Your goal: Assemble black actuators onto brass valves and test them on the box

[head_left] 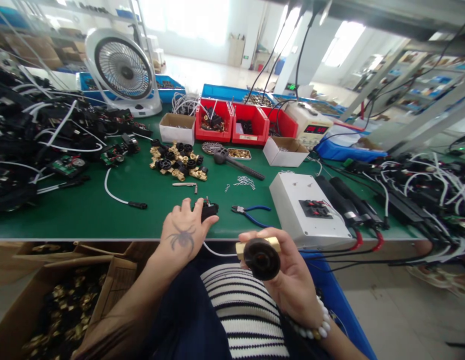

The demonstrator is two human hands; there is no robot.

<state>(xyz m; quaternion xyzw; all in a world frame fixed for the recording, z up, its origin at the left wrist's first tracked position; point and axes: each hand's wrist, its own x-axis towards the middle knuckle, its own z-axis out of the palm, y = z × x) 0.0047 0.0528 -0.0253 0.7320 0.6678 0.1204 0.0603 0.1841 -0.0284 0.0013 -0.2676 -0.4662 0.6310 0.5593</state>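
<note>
Evidently the person's 2 hands had separate jobs. The right hand was closed on a brass-and-black fitting, lifted in front of the lap at the bench's near edge, presumably so that its round end stayed in plain view. That dark, ringed end faced back towards the wearer's head. The fitting's long axis, as far as I could judge, ran away from the wearer and looked foreshortened, while the brass body showed crosswise behind. The left hand lay palm down, thumb and fingers about a black part; whether it gripped or just steadied that, I couldn't tell. The blue-handled pliers lay near both hands, probably for easy reach.
</note>
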